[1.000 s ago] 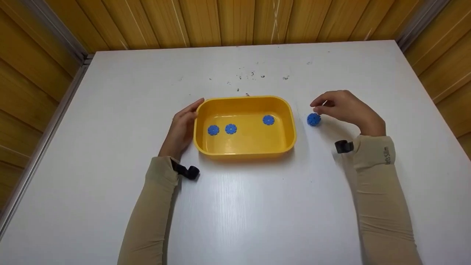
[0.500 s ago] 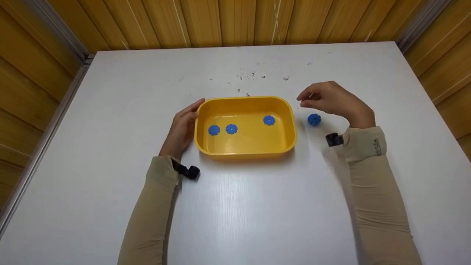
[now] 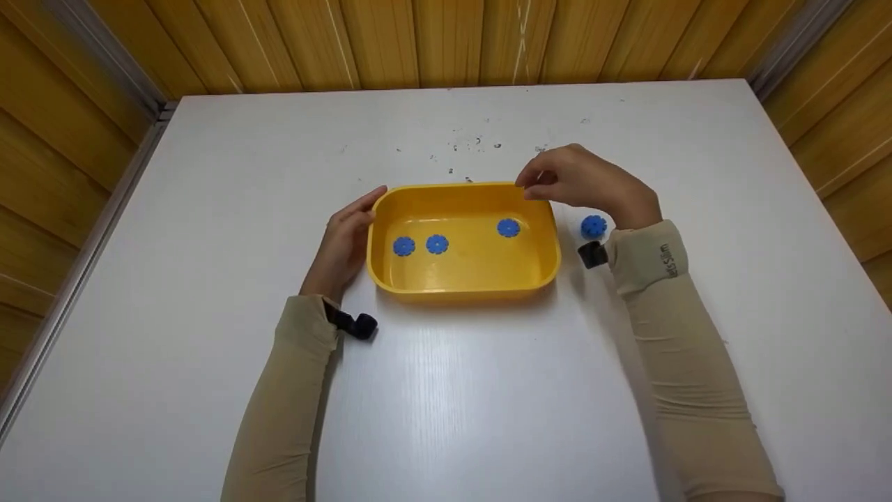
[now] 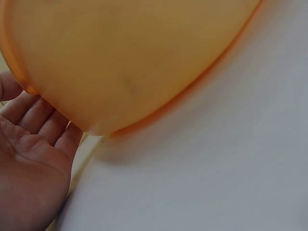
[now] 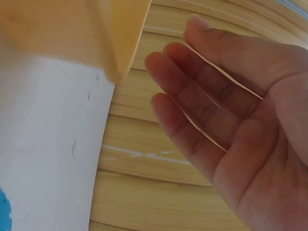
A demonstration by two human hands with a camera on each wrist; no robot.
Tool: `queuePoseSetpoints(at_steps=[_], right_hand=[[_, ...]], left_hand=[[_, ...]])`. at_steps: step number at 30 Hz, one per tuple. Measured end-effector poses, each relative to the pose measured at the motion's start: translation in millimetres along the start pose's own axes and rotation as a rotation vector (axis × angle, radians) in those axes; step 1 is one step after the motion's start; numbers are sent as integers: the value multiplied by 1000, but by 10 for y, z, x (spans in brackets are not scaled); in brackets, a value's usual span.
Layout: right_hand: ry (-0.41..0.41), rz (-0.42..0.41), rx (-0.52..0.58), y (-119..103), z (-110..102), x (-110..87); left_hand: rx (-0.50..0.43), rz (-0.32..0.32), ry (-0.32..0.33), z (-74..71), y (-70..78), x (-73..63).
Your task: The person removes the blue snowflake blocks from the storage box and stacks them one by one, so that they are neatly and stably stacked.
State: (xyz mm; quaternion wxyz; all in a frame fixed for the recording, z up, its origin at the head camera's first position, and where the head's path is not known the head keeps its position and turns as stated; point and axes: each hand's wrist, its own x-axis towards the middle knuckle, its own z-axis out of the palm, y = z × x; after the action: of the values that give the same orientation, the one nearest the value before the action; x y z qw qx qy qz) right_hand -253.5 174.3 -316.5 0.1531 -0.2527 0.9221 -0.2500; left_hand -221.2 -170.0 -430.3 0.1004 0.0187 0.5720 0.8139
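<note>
A shallow yellow plastic basin [image 3: 460, 279] stands on the white table. My left hand [image 3: 341, 240] holds its left end, the fingers along the outer wall and the thumb at the rim. In the left wrist view the basin wall [image 4: 130, 62] covers the fingertips. My right hand [image 3: 578, 183] hovers at the basin's back right corner, fingers loosely bent with nothing visible between them; the right wrist view shows them apart. Inside the basin lie three blue notched plastic discs, two at left [image 3: 404, 246] [image 3: 437, 244] and one at right [image 3: 509, 227].
More blue notched discs, apparently stacked [image 3: 594, 226], sit on the table right of the basin, under my right wrist. Black wrist cameras [image 3: 364, 326] [image 3: 592, 254] jut from both sleeves. Wood-patterned panels [image 3: 446, 42] border the table's far edge.
My right hand has moved left from the blue discs on the table to the basin's back right corner. Those discs stay in place. My left hand and the basin have not moved.
</note>
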Motion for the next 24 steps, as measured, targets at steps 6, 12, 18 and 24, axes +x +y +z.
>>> queuePoseSetpoints(at_steps=[6, 12, 18, 24], right_hand=[[-71, -20, -9, -160, 69, 178], [-123, -42, -19, -306, 121, 316], [-183, -39, -2, -409, 210, 432], [-213, -28, 32, -510, 315, 531]], left_hand=[[-5, 2, -1, -3, -2, 7], [-14, 0, -2, 13, 1, 6], [17, 0, 6, 28, 0, 7], [24, 4, 10, 26, -23, 11]])
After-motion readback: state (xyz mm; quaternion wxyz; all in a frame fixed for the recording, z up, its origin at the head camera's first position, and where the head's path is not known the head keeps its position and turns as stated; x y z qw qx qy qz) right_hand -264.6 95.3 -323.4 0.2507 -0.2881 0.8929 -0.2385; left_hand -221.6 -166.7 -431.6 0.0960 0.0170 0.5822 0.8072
